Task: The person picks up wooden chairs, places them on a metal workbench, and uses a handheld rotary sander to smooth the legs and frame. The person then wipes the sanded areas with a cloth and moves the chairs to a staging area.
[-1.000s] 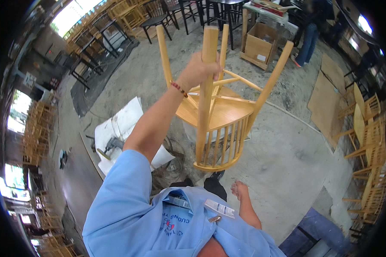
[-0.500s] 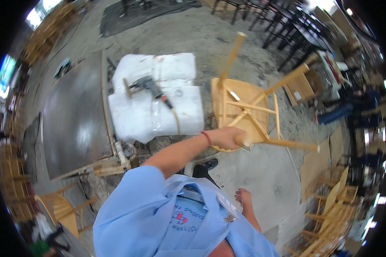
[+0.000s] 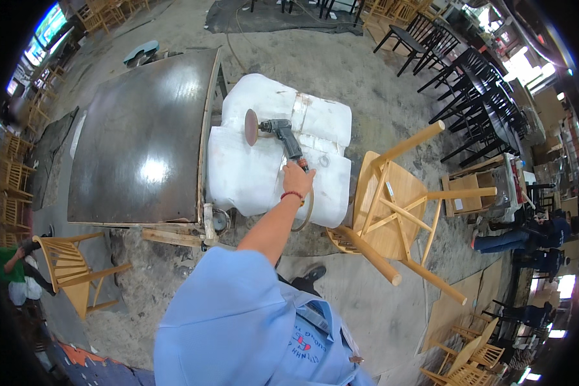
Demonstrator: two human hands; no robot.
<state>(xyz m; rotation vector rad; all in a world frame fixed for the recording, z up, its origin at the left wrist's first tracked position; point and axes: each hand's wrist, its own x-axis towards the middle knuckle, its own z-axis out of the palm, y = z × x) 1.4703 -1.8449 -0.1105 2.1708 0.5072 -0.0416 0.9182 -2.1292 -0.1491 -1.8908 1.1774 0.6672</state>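
Observation:
My left hand point(image 3: 297, 181), with a red bead bracelet at the wrist, is closed round the hose end of a pistol-shaped air sander point(image 3: 285, 136). The tool lies on a white wrapped, taped pad point(image 3: 238, 186), its round reddish-brown disc point(image 3: 251, 127) tilted up on edge. A thin hose point(image 3: 311, 209) runs from its handle past my hand. To the right of the pad, a light wooden chair point(image 3: 386, 199) rests tipped over with its legs toward me, touched by neither hand. My right hand is out of view.
A dark-topped table point(image 3: 135, 154) stands left of the pad. Another wooden chair point(image 3: 77, 273) is at lower left. Black chairs point(image 3: 489, 96) line the far right, near a cardboard box point(image 3: 466, 193). People point(image 3: 527, 233) are at the right, and more wooden chairs point(image 3: 463, 360) at lower right.
My left hand has let go of the wooden chair's leg and moved left onto the sander. The chair now leans differently, tipped toward me. My right hand has left the view.

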